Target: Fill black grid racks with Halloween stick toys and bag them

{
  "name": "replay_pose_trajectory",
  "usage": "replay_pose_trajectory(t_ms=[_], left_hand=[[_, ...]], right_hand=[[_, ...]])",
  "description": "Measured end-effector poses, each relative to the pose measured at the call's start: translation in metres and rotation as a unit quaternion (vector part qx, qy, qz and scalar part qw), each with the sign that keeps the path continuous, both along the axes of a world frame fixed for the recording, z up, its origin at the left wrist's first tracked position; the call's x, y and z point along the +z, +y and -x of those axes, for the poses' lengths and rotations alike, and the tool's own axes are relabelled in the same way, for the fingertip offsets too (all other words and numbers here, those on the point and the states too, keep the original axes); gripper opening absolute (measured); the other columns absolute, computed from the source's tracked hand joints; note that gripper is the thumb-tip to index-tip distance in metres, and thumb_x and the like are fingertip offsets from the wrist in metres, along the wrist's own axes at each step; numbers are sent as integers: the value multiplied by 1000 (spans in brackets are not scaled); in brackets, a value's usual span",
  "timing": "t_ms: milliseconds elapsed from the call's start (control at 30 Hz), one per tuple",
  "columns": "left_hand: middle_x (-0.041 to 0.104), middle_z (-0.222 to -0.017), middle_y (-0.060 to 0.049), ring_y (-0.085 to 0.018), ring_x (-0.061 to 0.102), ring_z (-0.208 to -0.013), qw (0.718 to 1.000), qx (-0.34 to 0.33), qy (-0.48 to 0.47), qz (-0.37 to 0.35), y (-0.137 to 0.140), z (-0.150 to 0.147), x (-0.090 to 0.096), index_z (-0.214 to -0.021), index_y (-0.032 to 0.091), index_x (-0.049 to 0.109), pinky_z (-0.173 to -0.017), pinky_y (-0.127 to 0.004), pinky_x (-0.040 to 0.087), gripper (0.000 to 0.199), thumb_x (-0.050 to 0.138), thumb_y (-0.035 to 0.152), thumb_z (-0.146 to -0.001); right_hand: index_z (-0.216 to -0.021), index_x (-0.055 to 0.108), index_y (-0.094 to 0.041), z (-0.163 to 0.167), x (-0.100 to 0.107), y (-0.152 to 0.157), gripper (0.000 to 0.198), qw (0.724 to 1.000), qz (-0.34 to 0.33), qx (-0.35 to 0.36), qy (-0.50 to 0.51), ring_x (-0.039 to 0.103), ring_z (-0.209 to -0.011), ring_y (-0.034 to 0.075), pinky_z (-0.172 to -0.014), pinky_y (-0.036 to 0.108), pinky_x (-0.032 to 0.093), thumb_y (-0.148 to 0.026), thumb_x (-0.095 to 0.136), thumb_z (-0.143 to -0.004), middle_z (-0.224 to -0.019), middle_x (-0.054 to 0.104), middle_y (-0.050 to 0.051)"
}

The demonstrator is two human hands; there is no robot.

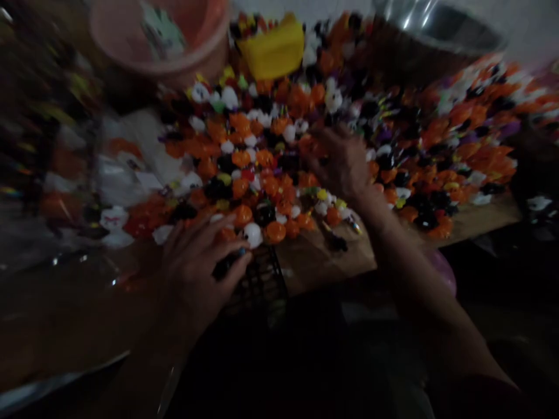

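Right hand point(343, 160) is arching over orange plastic trinkets point(271, 186), left hand point(201, 265) is curling, both grips unclear; apparently sorting, next needing a precise pinch.

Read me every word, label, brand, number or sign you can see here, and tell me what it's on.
No readable text anywhere.
Pale item inside the pink basin: marks too blurred to read.
White piece at left: red marks, too blurred to tell if they're lettering.
Heaped pieces: any print is too small or blurred.
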State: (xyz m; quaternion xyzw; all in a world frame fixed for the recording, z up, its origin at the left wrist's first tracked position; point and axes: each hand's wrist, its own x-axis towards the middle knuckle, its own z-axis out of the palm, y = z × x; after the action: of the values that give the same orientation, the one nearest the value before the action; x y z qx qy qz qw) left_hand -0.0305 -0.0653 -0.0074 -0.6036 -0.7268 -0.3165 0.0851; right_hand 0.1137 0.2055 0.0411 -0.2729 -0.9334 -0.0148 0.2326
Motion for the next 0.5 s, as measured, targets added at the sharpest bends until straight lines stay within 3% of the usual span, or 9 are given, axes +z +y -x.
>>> replay_pose_trajectory(t_ms=[100, 167, 233, 333, 400, 500], left_hand=[[68, -137, -3, -32, 61, -132, 998, 19, -55, 36, 0, 0, 8, -94, 28, 74, -119, -68, 39, 17, 61, 38, -96], [67, -139, 1, -30, 60, -134, 994, 23, -85, 60, 0, 1, 12, -93, 28, 74, -124, -62, 36, 18, 63, 42, -93], [65, -141, 5, -27, 59, -136, 991, 25, -103, 80, 0, 1, 15, -93, 30, 74, -127, -56, 33, 18, 62, 44, -92], [65, -141, 6, -25, 61, -133, 991, 28, -104, 84, 1, 0, 17, -95, 28, 74, -126, -55, 35, 23, 60, 46, -93], [66, -139, 3, -25, 62, -131, 992, 28, -93, 76, 1, 1, 16, -94, 25, 74, -124, -57, 38, 25, 60, 46, -93], [67, -140, 1, -25, 61, -132, 994, 23, -84, 67, 1, 2, 14, -95, 25, 74, -123, -58, 39, 26, 60, 47, -94]], right_hand=[[-127, 64, -28, -47, 27, -52, 37, 999, -24, 37, -24, 65, -101, 25, -89, 41, 49, -49, 50, -101, -115, 67, 13], [-115, 65, -25, -63, 23, -89, 29, 993, -32, 77, -84, 66, -93, 25, -92, 48, 49, -45, 50, -99, -101, 67, 10], [-106, 65, -20, -68, -2, -123, 18, 983, -2, 129, -130, 65, -89, 27, -92, 53, 50, -31, 56, -95, -99, 67, 11], [-108, 66, -20, -59, -57, -151, 17, 970, 117, 173, -126, 64, -100, 27, -100, 55, 49, -17, 57, -94, -107, 67, 11], [-114, 66, -19, -55, -83, -152, 18, 963, 171, 184, -102, 64, -102, 26, -103, 54, 49, -21, 57, -98, -109, 66, 10], [-132, 60, -17, -67, -95, -138, 36, 961, 203, 184, -42, 64, -105, 26, -96, 47, 54, -34, 59, -101, -118, 65, 13]])
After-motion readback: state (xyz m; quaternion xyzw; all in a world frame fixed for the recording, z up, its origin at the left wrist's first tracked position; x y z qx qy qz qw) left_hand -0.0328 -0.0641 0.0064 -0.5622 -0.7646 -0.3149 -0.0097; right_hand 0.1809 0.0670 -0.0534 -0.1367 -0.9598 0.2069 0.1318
